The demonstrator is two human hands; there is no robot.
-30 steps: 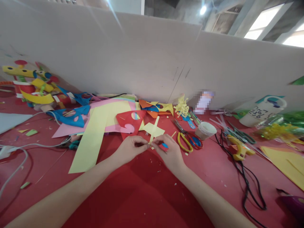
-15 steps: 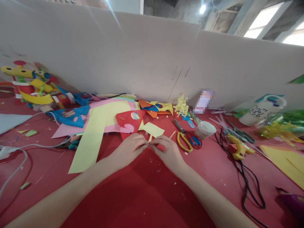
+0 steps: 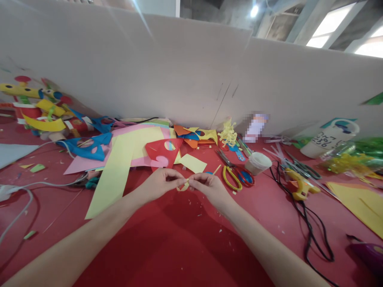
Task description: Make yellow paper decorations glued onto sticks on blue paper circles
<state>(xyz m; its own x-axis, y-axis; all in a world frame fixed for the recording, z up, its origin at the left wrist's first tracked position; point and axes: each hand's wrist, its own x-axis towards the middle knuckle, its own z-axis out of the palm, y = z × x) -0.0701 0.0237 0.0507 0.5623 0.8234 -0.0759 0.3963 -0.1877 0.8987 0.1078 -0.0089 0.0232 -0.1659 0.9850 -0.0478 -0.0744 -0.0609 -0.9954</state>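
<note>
"Centrally, in the head view, what occupies the two hands?"

"A narrow yellow paper strip (image 3: 183, 187), set between the facing fingertips of the left hand (image 3: 160, 185) and the right hand (image 3: 212, 189), over the red table (image 3: 170, 243). Whether it touches the surface cannot be told."

"How is each grip formed?"

"Both are closed in a pinch, thumb against finger, with the strip between; neither hand is released. The fingers partly hide the paper, so its exact ends are not shown."

"And its long axis?"

"Curved rather than straight. From the pinch, the visible part bends down and toward the left, so the curl lies just beneath the left fingertips, and the left hand is the nearer to it. The right fingertips meet the strip at its upper right."

"What lies about the hands?"

"Just beyond them, a flat pale yellow piece (image 3: 194, 163); beyond the left hand, a red cut-out sheet (image 3: 157, 150). To the right of the right hand, near it, rest scissors (image 3: 230, 164) with one yellow and one red handle, and a white cup (image 3: 257, 164) beside them."
</note>
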